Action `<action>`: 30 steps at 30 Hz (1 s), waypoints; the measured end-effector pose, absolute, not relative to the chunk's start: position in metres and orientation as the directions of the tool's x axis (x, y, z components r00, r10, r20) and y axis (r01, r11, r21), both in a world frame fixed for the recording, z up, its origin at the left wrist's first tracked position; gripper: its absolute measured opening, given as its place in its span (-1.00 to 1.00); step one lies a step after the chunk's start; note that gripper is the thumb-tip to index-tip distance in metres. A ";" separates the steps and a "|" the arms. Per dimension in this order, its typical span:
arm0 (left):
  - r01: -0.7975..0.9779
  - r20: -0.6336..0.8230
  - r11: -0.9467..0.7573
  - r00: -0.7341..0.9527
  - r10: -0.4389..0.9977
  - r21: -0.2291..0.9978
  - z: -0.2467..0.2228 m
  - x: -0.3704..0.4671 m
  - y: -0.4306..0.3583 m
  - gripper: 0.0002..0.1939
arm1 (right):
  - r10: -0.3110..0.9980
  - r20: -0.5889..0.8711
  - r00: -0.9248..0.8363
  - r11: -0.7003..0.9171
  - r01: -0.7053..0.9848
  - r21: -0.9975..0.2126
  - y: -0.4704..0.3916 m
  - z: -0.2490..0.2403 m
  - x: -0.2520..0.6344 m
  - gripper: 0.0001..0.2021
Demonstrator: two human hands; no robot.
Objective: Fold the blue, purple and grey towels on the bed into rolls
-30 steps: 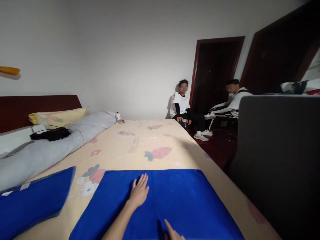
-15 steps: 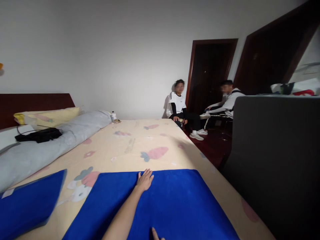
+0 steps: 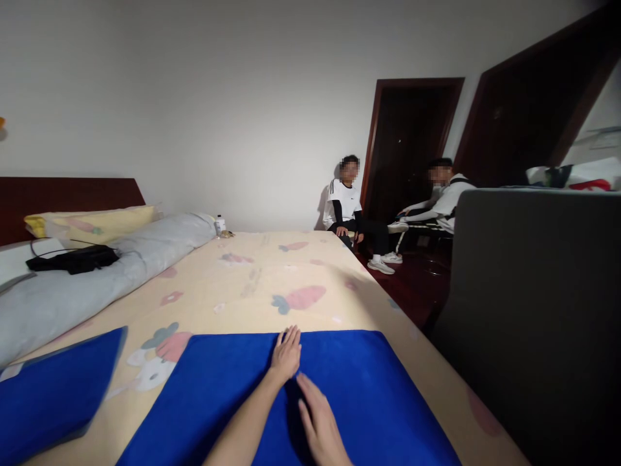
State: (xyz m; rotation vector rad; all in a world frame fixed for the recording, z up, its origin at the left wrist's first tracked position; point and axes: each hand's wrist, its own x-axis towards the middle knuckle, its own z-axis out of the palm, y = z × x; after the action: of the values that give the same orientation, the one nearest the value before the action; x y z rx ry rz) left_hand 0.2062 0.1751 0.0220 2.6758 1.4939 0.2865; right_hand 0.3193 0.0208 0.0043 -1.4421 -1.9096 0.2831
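A blue cloth lies spread flat on the bed in front of me. My left hand rests on its far edge near the middle, palm down with the fingers stretched out. Just behind and to the right of it, my right hand is over the cloth, fingers extended and slightly blurred. Whether the right fingers touch the cloth I cannot tell. Neither hand grips anything. A second, folded blue cloth with a white label lies to the left.
The bed has a patterned cream sheet. Along its left lie a grey rolled quilt, a black item and a yellow pillow. A dark grey panel stands at the right. Two people sit beyond the bed.
My right hand has come forward from the bottom edge over the blue cloth. The left hand has shifted slightly right along the far edge.
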 end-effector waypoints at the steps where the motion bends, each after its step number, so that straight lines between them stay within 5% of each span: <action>1: 0.823 0.122 -0.547 0.534 0.837 0.149 0.021 0.209 0.171 -0.43 | 0.915 0.382 -0.131 0.347 0.738 -0.579 0.040 0.014 0.323 -0.48; 6: 0.852 0.080 -0.498 0.492 0.867 0.159 0.023 0.188 0.163 -0.43 | 0.971 0.148 -0.189 0.234 0.880 -0.414 0.110 0.036 0.363 -0.38; 10: 0.968 0.036 -0.231 0.228 0.973 0.098 0.029 0.102 0.173 -0.44 | 0.997 0.070 0.026 -0.010 0.974 -0.225 0.119 0.026 0.442 -0.39; 16: 0.986 0.002 0.159 -0.159 0.987 0.042 0.033 -0.033 0.176 -0.41 | 0.954 0.069 0.293 -0.282 0.950 -0.135 0.114 0.008 0.545 -0.36; 21: 0.992 0.121 0.122 -0.118 0.986 -0.031 0.044 -0.014 0.148 -0.40 | 0.926 0.270 0.263 -0.252 0.965 -0.075 0.102 0.017 0.512 -0.34; 27: 0.988 0.084 -0.097 0.087 0.993 0.122 0.021 0.033 0.061 -0.39 | 0.946 0.320 -0.048 0.120 0.971 -0.208 0.028 -0.002 0.454 -0.41; 30: 0.987 0.073 -0.029 0.018 0.997 0.155 0.000 -0.004 0.024 -0.39 | 0.883 0.470 0.020 0.109 0.963 -0.245 -0.006 -0.026 0.483 -0.43</action>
State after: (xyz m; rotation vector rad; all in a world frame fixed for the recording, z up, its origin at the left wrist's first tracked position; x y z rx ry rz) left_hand -0.0045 0.0235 -0.0004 2.1975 2.1459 0.2486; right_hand 0.4830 -0.0056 -0.0258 -1.7916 -1.8803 -0.2056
